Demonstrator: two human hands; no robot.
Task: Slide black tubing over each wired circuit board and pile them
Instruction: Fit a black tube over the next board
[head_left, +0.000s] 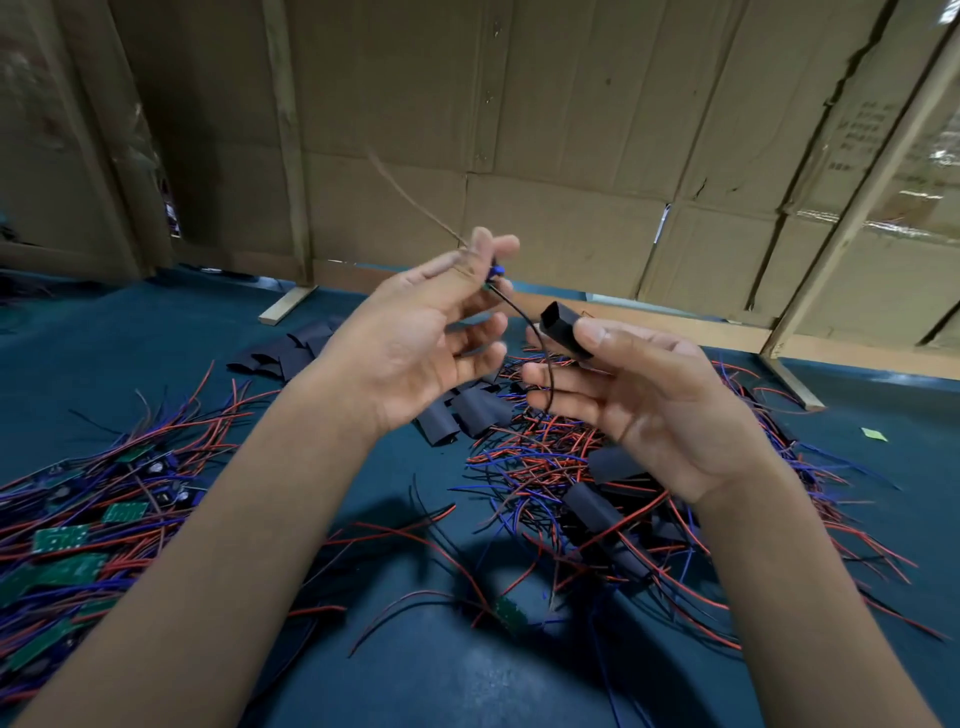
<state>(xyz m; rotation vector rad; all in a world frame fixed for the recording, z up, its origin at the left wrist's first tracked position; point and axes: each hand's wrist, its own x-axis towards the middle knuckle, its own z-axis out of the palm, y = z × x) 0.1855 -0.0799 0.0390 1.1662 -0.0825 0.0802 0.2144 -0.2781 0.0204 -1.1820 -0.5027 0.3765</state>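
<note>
Left hand (415, 332) pinches blurry blue-tipped thin wires (511, 301); right hand (649, 395) grips the short black tube (563, 327). Wires could miss that tube's mouth, I think.

We hold both forearms raised and angled inward, our left hand (415, 332) lifted with palm turned right, thumb and forefinger tips pinched together and the other fingers loosely spread, our right hand (639, 400) lower, palm turned left, thumb pressed down over curled fingers.

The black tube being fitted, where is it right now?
Head view, right of centre: the black tube is held in the right hand, above the pile of red and blue wires.
</note>
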